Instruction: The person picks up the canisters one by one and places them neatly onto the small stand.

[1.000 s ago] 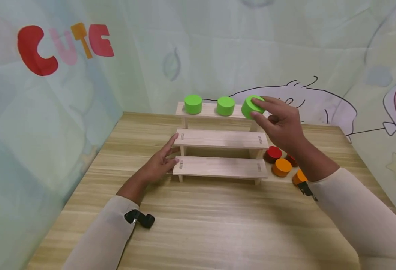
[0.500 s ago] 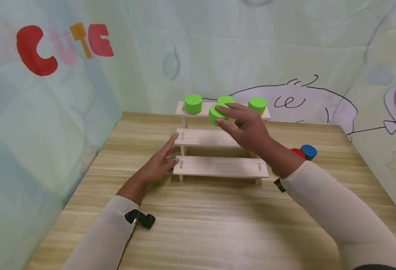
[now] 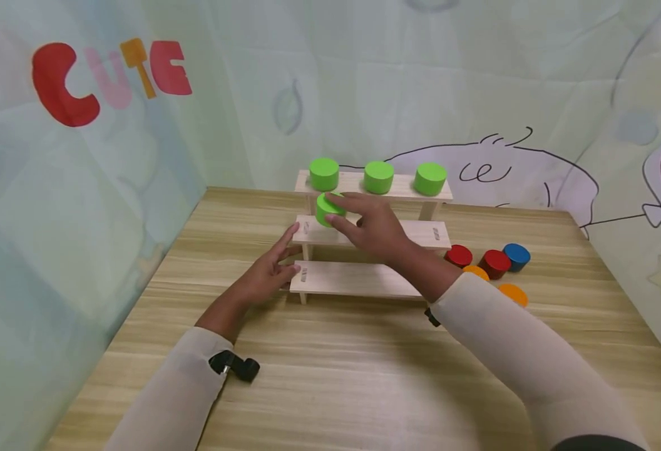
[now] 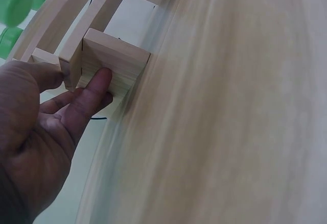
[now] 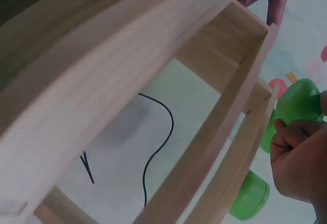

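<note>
A light green wooden cylinder (image 3: 327, 210) is pinched between the thumb and fingers of my right hand (image 3: 380, 229), at the left part of the middle step of a wooden three-step stand (image 3: 347, 278). Whether its base touches the step, I cannot tell. Along the top step stand three matching green cylinders: left (image 3: 323, 175), middle (image 3: 378, 178) and right (image 3: 430, 180). My left hand (image 3: 260, 275) holds the stand's left end. In the left wrist view, its fingers (image 4: 97, 89) lie against the side panel (image 4: 110, 63) and another digit touches a plank end.
Right of the stand, on the table (image 3: 330, 376), lie two red cylinders (image 3: 496, 264), a blue one (image 3: 516, 257) and orange ones (image 3: 513, 294), partly hidden by the right arm. Printed cloth walls (image 3: 240, 113) rise behind and at both sides.
The right-hand green cylinder was left on the top step. My right hand then appears with another green cylinder and has moved left and down to the middle step. The left hand stays put.
</note>
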Tool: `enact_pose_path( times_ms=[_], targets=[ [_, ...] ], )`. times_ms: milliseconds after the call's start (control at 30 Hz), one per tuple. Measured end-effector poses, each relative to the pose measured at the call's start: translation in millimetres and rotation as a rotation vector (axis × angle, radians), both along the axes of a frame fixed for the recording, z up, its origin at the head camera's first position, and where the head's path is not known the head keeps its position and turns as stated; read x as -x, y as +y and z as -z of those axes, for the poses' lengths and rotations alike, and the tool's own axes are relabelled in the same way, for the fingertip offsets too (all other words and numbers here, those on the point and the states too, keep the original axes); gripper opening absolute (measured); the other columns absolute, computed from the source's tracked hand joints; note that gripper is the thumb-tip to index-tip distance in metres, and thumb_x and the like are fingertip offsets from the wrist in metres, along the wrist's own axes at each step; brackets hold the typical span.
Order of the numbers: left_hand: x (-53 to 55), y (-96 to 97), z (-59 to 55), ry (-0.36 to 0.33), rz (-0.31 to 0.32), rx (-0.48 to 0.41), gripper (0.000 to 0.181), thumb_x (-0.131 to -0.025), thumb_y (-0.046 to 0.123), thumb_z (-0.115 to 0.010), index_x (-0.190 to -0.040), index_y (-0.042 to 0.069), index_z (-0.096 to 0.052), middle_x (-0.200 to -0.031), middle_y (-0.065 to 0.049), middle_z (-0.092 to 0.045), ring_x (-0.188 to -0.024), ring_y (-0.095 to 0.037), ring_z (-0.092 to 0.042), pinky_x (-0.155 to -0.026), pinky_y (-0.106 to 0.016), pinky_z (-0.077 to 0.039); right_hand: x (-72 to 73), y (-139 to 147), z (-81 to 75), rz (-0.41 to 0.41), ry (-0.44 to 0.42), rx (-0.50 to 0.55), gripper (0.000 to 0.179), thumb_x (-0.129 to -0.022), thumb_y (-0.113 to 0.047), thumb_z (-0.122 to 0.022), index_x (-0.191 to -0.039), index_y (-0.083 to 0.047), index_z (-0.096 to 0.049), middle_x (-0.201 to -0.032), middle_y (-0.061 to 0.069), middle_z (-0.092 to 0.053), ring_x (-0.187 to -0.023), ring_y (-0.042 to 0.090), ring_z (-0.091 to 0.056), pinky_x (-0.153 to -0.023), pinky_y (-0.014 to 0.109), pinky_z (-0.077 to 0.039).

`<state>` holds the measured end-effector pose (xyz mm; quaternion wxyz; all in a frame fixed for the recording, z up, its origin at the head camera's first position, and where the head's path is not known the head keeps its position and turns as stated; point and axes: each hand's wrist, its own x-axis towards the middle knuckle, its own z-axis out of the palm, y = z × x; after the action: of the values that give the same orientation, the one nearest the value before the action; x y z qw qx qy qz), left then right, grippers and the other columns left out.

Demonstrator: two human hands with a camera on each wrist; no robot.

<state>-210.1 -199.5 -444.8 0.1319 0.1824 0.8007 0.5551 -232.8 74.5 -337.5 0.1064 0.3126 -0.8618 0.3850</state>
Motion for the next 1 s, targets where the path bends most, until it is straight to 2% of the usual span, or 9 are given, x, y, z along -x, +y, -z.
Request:
enact_pose_path(
  times_ms=[33,100,167,267,467,1000],
  targets=[
    [-0.1,0.1,0.4,0.002,0.003,-0.002,0.09,-0.115,0.005,-0.051,-0.174,0.052,-0.002,-0.176,-0.028,-0.031,-0.138,-0.053,-0.064,-0.1,-0.054,-0.066,1.2,-2,2.9,0.004,-0.001,-0.004,0.049,-0.105,-0.023,-0.076,-0.152,-0.012,-0.066,-0.15,0.01,-0.07,-0.131,0.026,-0.073,-0.081,0.041,-0.067],
    [-0.6,0.7,0.4,0.005,0.005,-0.004,0.09,-0.115,0.005,-0.051,-0.174,0.052,-0.002,-0.176,-0.028,-0.031,-0.137,-0.053,-0.064,-0.1,-0.053,-0.066,2.6,-6,8.0,0.018,-0.005,-0.015,0.052,-0.104,-0.024,-0.077,-0.153,-0.011,-0.064,-0.153,0.01,-0.068,-0.139,0.027,-0.068,-0.096,0.043,-0.066],
    [-1.2,1.2,-0.1,0.006,0.006,-0.003,0.09,-0.115,0.005,-0.051,-0.173,0.053,-0.003,-0.177,-0.027,-0.032,-0.137,-0.052,-0.064,-0.1,-0.053,-0.066,3.7,-9,12.9,0.038,-0.022,-0.026,0.054,-0.104,-0.025,-0.077,-0.154,-0.011,-0.063,-0.156,0.009,-0.065,-0.146,0.027,-0.063,-0.111,0.046,-0.061],
    [-2.0,1.9,-1.0,0.002,0.005,-0.001,0.09,-0.115,0.004,-0.051,-0.173,0.053,-0.003,-0.177,-0.026,-0.032,-0.137,-0.052,-0.064,-0.1,-0.053,-0.066,5.5,-12,19.2,0.059,-0.055,-0.042,0.052,-0.105,-0.027,-0.077,-0.153,-0.014,-0.064,-0.156,0.008,-0.065,-0.15,0.028,-0.06,-0.123,0.048,-0.052],
    [-2.4,1.4,-2.0,0.003,0.006,0.003,0.09,-0.115,0.004,-0.051,-0.174,0.052,-0.002,-0.176,-0.027,-0.032,-0.137,-0.052,-0.065,-0.099,-0.053,-0.067,8.4,-18,25.5,0.07,-0.111,-0.073,0.048,-0.104,-0.03,-0.077,-0.151,-0.02,-0.067,-0.155,0.009,-0.066,-0.15,0.031,-0.059,-0.123,0.051,-0.052],
    [-1.5,0.5,-1.1,0.016,0.005,0.017,0.09,-0.115,0.006,-0.052,-0.173,0.053,-0.002,-0.176,-0.027,-0.032,-0.137,-0.052,-0.065,-0.1,-0.054,-0.066,10.7,-22,26.4,0.058,-0.092,-0.117,0.055,-0.103,-0.031,-0.078,-0.154,-0.014,-0.064,-0.156,0.011,-0.065,-0.148,0.032,-0.061,-0.123,0.051,-0.052]
  ],
)
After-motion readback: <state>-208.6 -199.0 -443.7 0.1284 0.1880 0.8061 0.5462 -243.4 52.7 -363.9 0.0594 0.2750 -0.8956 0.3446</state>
